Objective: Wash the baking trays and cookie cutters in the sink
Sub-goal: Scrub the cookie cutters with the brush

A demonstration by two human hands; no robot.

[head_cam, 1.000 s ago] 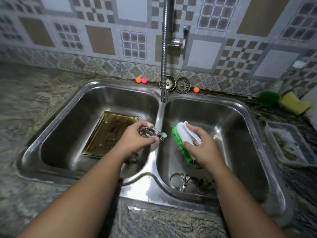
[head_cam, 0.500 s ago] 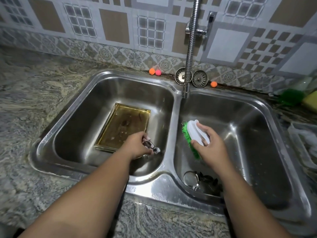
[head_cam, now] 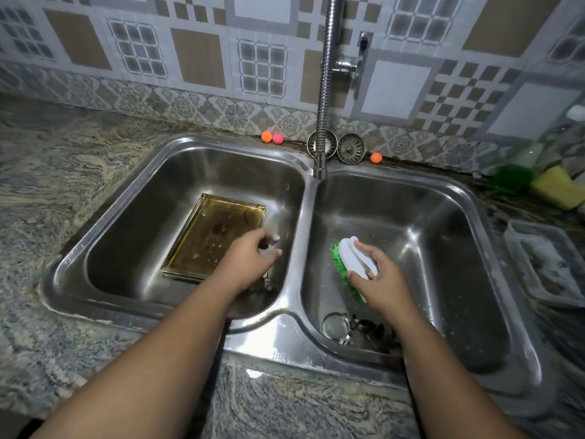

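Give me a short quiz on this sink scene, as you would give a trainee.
1. True or false: the baking tray leans upright against the wall of the sink.
2. What does the right hand hold? A) a yellow sponge B) a scrub brush C) a cup
3. How many small balls lie just behind the sink?

Key: 1 false, it lies flat on the sink bottom; 2 B; 3 three.
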